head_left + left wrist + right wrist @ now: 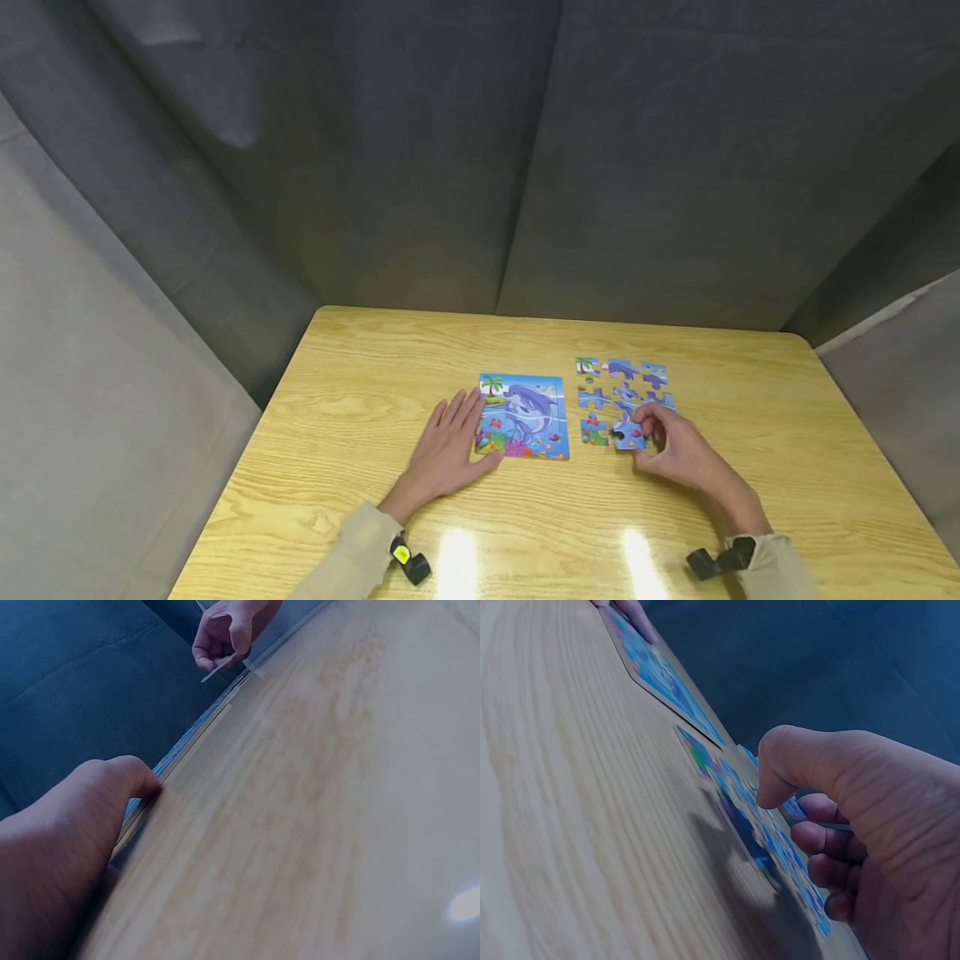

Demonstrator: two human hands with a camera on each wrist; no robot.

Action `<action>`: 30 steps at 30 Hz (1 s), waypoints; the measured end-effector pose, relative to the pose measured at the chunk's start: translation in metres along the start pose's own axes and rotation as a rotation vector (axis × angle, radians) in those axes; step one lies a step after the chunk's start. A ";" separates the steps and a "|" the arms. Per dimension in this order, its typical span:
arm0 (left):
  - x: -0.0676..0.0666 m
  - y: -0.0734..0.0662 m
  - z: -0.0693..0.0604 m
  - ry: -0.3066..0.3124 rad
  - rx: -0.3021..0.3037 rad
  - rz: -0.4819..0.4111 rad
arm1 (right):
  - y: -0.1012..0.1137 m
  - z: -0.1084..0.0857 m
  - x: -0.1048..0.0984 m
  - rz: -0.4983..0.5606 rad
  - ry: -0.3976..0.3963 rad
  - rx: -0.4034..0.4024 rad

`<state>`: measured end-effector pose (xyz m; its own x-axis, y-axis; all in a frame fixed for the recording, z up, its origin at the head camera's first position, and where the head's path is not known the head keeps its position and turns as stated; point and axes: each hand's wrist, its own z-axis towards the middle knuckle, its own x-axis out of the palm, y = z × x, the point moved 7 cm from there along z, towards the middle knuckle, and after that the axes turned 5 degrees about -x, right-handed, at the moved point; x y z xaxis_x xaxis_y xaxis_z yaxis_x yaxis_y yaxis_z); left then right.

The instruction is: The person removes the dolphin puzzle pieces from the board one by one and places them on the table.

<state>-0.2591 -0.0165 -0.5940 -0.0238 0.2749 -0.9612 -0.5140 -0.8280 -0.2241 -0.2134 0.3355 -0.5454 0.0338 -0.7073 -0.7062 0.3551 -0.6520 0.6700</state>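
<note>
A dolphin picture puzzle board (522,417) lies flat on the table. My left hand (446,450) rests at its left side with straight fingers, the thumb touching the lower left corner. To the right of the board, my right hand (682,452) pinches a blue puzzle piece (628,436) between thumb and fingers. In the left wrist view this piece (218,669) appears as a thin tilted sheet, raised off the table. Loose puzzle pieces (592,398) lie in spaced rows beside and beneath the right hand, which partly covers them.
The wooden table (375,367) has a rounded far edge, with a dark grey curtain (420,208) right behind it. Lighter cloth (90,375) hangs at the left side. Both wrists wear small black cameras (411,562).
</note>
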 end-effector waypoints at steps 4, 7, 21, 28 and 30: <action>0.000 0.000 -0.001 -0.002 0.006 0.001 | -0.010 -0.006 -0.007 -0.004 -0.010 0.044; -0.001 -0.001 -0.001 -0.003 0.010 -0.004 | -0.018 -0.010 -0.013 -0.023 -0.010 0.077; -0.001 0.000 -0.001 -0.010 0.021 0.001 | -0.047 -0.023 -0.030 -0.083 0.000 0.153; -0.004 -0.001 -0.001 -0.007 0.016 -0.015 | -0.053 -0.022 -0.029 -0.112 0.032 0.184; -0.004 -0.001 -0.001 -0.005 0.015 -0.016 | -0.054 -0.022 -0.028 -0.115 0.046 0.196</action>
<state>-0.2574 -0.0175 -0.5901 -0.0194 0.2907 -0.9566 -0.5273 -0.8159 -0.2372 -0.2129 0.3972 -0.5669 0.0473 -0.6150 -0.7871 0.1713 -0.7713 0.6129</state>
